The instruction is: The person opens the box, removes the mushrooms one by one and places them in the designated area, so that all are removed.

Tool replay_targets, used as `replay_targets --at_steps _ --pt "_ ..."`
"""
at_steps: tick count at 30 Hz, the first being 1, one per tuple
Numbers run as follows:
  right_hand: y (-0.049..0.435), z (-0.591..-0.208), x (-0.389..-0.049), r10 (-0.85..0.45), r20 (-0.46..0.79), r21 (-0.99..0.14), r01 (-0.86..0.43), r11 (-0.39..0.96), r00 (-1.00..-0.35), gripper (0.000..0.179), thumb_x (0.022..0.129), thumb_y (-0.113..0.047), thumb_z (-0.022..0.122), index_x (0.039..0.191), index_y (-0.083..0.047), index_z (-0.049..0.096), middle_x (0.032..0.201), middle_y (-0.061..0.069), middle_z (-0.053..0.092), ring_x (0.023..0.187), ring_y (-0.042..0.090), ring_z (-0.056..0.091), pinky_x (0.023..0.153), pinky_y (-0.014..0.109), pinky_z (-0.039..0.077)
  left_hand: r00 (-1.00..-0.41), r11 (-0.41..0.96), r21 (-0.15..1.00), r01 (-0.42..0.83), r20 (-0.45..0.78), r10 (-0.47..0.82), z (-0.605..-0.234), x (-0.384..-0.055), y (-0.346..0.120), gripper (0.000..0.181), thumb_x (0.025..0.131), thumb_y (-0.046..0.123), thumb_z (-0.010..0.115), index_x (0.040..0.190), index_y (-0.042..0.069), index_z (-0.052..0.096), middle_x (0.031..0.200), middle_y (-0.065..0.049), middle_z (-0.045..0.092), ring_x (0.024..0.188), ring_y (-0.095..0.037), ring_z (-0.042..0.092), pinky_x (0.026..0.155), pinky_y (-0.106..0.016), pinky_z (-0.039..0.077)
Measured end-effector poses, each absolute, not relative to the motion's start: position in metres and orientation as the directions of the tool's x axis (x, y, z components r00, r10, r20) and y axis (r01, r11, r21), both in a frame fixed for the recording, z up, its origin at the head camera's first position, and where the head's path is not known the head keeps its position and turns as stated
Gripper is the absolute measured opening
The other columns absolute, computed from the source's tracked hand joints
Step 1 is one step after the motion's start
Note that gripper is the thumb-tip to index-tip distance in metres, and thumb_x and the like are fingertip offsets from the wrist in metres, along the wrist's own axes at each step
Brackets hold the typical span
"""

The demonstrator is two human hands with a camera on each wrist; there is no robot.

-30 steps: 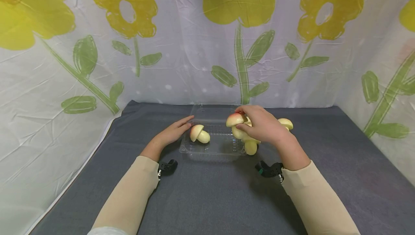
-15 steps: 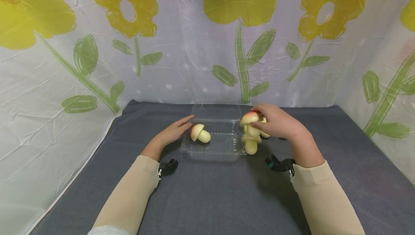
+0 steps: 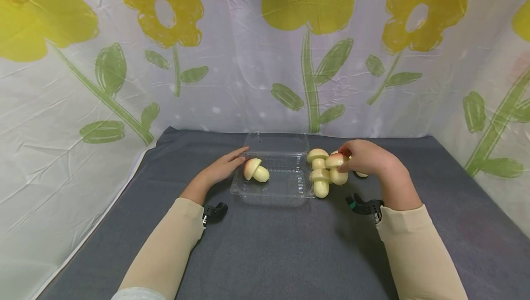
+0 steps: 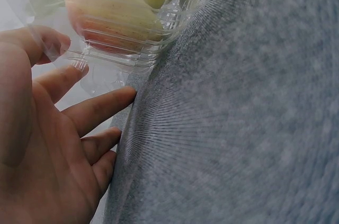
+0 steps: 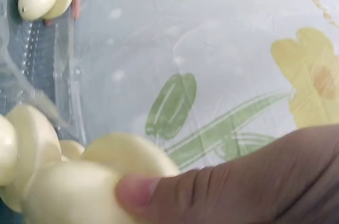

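Note:
My right hand (image 3: 368,156) pinches a mushroom (image 3: 338,176) with a pink-tinged cap and pale stem, just right of a clear plastic clamshell box (image 3: 285,185). In the right wrist view the thumb (image 5: 140,189) presses on this mushroom (image 5: 69,192). More pale mushrooms (image 3: 320,189) cluster beside it along the box's right side; one is partly hidden behind the hand. A single mushroom (image 3: 260,174) lies inside the box at its left end. My left hand (image 3: 220,170) rests at the box's left rim with its fingers extended, thumb and index finger close to the plastic wall (image 4: 122,60).
The box's clear lid (image 3: 276,142) lies folded back toward the rear. A dark grey cloth (image 3: 265,254) covers the table. Behind stands a white curtain (image 3: 232,83) printed with yellow flowers. Each wrist wears a black camera strap (image 3: 364,207).
The right hand has carried its mushroom from above the box's right end rightward and down beside the other mushrooms. The left hand and the mushroom in the box stay where they were.

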State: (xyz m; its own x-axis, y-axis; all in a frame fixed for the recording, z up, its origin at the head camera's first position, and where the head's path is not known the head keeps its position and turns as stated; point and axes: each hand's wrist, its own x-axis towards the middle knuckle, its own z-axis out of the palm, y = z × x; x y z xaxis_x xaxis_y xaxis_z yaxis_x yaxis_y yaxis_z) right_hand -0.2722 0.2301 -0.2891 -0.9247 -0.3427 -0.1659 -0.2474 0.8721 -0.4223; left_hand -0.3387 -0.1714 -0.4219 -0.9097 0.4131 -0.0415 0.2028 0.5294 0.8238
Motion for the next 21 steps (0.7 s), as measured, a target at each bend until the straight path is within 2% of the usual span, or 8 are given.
replay_targets --at_steps 3,9,12,13,15,17,21 --pt "0.234 -0.291 -0.275 -0.305 -0.229 -0.397 -0.198 0.896 -0.924 0.055 0.09 -0.023 0.079 0.13 0.01 0.061 0.12 0.02 0.065 0.101 0.032 0.062 0.082 0.047 0.053 -0.91 0.528 0.825 0.201 -0.042 0.412 -0.421 -0.339 -0.171 0.057 0.113 0.039 0.038 0.166 0.021 0.025 0.168 -0.011 0.024 0.153 -0.036 0.022 0.119 -0.062 0.024" --pt "0.24 -0.295 -0.279 -0.262 -0.317 -0.363 -0.139 0.921 -0.911 0.047 0.087 -0.022 0.078 0.122 0.008 0.067 0.114 0.018 0.065 0.095 0.029 0.061 0.079 0.045 0.052 -0.91 0.528 0.825 0.203 -0.04 0.412 -0.421 -0.339 -0.17 0.057 0.113 0.038 0.038 0.166 0.021 0.025 0.168 -0.011 0.024 0.153 -0.037 0.021 0.119 -0.062 0.024" --pt "0.241 -0.3 -0.281 -0.256 -0.338 -0.358 -0.127 0.925 -0.906 0.019 0.085 -0.019 0.075 0.091 -0.002 0.069 0.087 0.008 0.06 0.078 0.022 0.054 0.07 0.038 0.047 -0.911 0.525 0.827 0.199 -0.041 0.41 -0.42 -0.337 -0.17 0.056 0.113 0.038 0.039 0.165 0.021 0.026 0.168 -0.011 0.025 0.153 -0.036 0.022 0.119 -0.061 0.024" --pt "0.242 -0.302 -0.281 -0.252 -0.347 -0.358 -0.12 0.926 -0.903 0.016 0.084 -0.018 0.074 0.082 -0.006 0.065 0.08 0.005 0.054 0.073 0.02 0.049 0.067 0.037 0.043 -0.912 0.526 0.827 0.199 -0.041 0.409 -0.42 -0.336 -0.169 0.056 0.113 0.038 0.039 0.165 0.021 0.026 0.167 -0.011 0.026 0.153 -0.035 0.022 0.119 -0.061 0.024" --pt "0.242 -0.306 -0.284 -0.251 -0.366 -0.355 -0.115 0.928 -0.896 0.023 0.082 -0.017 0.072 0.069 -0.013 0.054 0.071 0.0 0.043 0.066 0.017 0.041 0.063 0.034 0.037 -0.912 0.526 0.826 0.2 -0.04 0.409 -0.419 -0.335 -0.169 0.056 0.113 0.038 0.039 0.165 0.021 0.026 0.167 -0.011 0.026 0.153 -0.036 0.022 0.119 -0.061 0.024" --pt "0.242 -0.31 -0.286 -0.245 -0.383 -0.35 -0.106 0.931 -0.891 0.03 0.081 -0.015 0.072 0.065 -0.017 0.046 0.068 -0.002 0.037 0.063 0.015 0.038 0.062 0.033 0.035 -0.913 0.528 0.826 0.196 -0.043 0.406 -0.418 -0.334 -0.168 0.056 0.113 0.038 0.039 0.165 0.021 0.026 0.167 -0.011 0.026 0.153 -0.036 0.022 0.119 -0.062 0.023" --pt "0.24 -0.315 -0.29 -0.238 -0.388 -0.324 -0.11 0.94 -0.89 0.029 0.08 -0.015 0.071 0.065 -0.016 0.046 0.071 0.0 0.042 0.065 0.017 0.041 0.062 0.033 0.037 -0.913 0.529 0.827 0.191 -0.048 0.404 -0.417 -0.333 -0.168 0.056 0.113 0.038 0.039 0.165 0.021 0.025 0.167 -0.011 0.026 0.153 -0.037 0.022 0.119 -0.062 0.024"
